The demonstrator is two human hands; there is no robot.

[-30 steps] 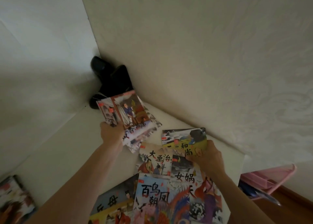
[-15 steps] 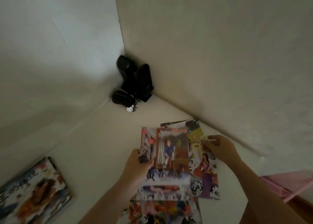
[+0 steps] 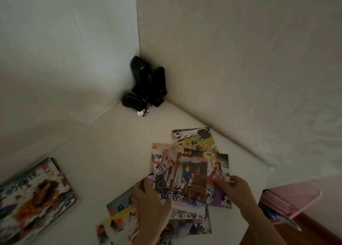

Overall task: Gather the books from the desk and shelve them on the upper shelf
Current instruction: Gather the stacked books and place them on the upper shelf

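Two pale walls (image 3: pixel 240 59) meet in a corner at the back of the scene, the right one faintly patterned, and below them spreads a white desk (image 3: pixel 103 152) whose top fills the lower half of the view in dim light. At the far right a pink plastic stand (image 3: pixel 288 200) sits beyond the desk's edge over a strip of brown wooden floor (image 3: pixel 318 231). A stack of picture books (image 3: pixel 35 194) lies on the desk at the left edge, well apart from the rest. Toward the middle, more picture books (image 3: pixel 120 224) lie spread and overlapping on the desk near the front, and one with a yellow cover (image 3: pixel 194 139) lies flat further back, near the right wall. In the corner stand black devices (image 3: pixel 148 83), perhaps small speakers, though the shadow makes that hard to tell, with a tangled cord and a small white piece just in front of them. The left hand (image 3: pixel 151 205) grips a fanned bundle of thin picture books (image 3: pixel 183 178) at its lower left, fingers curled round the edge. The right hand (image 3: pixel 235 187) pinches the right edge of the book with a figure in a purple robe (image 3: pixel 218 174), which is tucked behind the bundle's front cover.
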